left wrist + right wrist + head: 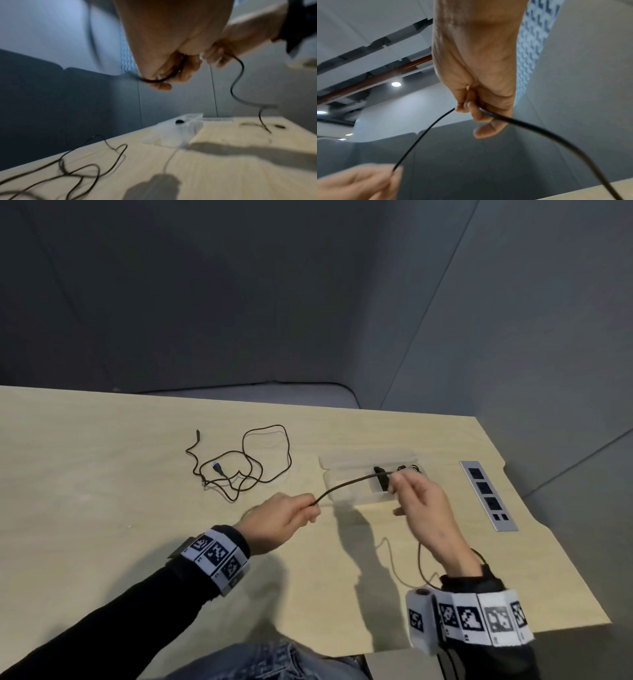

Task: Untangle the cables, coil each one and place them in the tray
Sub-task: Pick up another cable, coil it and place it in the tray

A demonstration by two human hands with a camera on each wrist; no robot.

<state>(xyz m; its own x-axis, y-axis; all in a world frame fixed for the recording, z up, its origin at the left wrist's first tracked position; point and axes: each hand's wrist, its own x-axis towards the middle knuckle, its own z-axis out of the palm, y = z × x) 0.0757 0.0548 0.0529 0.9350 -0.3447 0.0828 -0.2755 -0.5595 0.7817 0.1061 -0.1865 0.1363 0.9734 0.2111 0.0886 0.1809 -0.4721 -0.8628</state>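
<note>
A thin black cable [349, 483] stretches taut in the air between both hands. My left hand [310, 510] pinches one part of it; my right hand [394, 484] pinches another above the clear plastic tray [337, 462]. The rest of this cable [423, 563] hangs under my right wrist onto the table. In the right wrist view the cable [530, 128] runs through my right hand's fingers [471, 109]. The left wrist view shows the cable [164, 78] curled inside my left hand. A second black cable [246, 460] lies tangled on the table, left of the tray. A dark object [382, 477] sits in the tray.
A metal socket panel [488, 494] is set into the wooden table [102, 474] at the right. Grey padded walls close off the far side and the right. The table's front edge runs just below my right wrist.
</note>
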